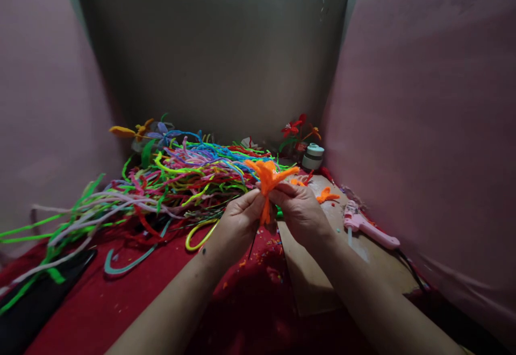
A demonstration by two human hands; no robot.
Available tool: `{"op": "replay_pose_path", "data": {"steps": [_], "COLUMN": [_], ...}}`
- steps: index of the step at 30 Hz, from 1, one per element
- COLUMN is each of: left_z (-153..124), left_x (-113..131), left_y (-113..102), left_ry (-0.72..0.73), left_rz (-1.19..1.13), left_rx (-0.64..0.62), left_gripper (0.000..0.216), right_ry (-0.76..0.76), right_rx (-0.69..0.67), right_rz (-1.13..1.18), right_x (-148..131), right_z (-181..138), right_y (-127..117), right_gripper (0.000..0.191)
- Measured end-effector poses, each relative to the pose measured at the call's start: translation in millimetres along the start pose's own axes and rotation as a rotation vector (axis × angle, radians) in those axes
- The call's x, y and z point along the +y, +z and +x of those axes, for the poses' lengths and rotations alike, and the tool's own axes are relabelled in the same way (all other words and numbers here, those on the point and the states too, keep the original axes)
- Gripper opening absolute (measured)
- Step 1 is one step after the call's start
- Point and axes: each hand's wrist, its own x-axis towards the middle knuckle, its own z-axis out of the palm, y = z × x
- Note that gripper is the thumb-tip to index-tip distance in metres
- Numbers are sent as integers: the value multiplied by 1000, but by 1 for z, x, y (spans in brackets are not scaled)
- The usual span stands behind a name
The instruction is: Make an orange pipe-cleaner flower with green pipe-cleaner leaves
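An orange pipe-cleaner flower (267,176) is held up between both hands, in the middle of the head view. My left hand (243,216) pinches it low on its left side, thumb uppermost. From the right, my right hand (301,211) closes its fingers on the same flower near a petal's base. A thin dark stem seems to run down below the fingers. Small pale stamens show at the flower's centre. More orange petals (327,195) lie on a board just beyond my right hand.
A large heap of coloured pipe cleaners (193,167) spreads across the left and back. On the right, a pink glue gun (371,226) rests on the brown board (310,285). Finished red flowers (293,128) and a pale green-lidded jar (313,157) stand behind. Red cloth (133,301) covers the table.
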Motion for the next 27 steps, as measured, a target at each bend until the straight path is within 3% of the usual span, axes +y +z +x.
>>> {"op": "replay_pose_path", "data": {"steps": [4, 7, 13, 16, 21, 24, 27], "left_z": [0, 0, 0, -1, -5, -6, -6], "left_x": [2, 1, 3, 8, 16, 15, 9], "left_y": [0, -1, -2, -1, 1, 6, 10], "left_ry": [-45, -72, -71, -32, 122, 222, 238], "left_rz": [-113, -158, -79, 8, 323, 480, 509], "left_rx": [-41, -94, -88, -54, 8, 74, 169], "left_gripper": [25, 25, 28, 25, 24, 27, 29], "right_ry": [73, 80, -39, -200, -465, -455, -347], "right_rx": [-167, -201, -131, -40, 110, 119, 109], "right_rz": [46, 74, -28, -217, -383, -312, -174], "right_x": [1, 2, -3, -5, -3, 3, 10], "right_z": [1, -1, -9, -12, -14, -14, -14], "right_y": [-5, -5, -3, -2, -1, -1, 0], "right_gripper": [25, 25, 23, 31, 12, 16, 12]}}
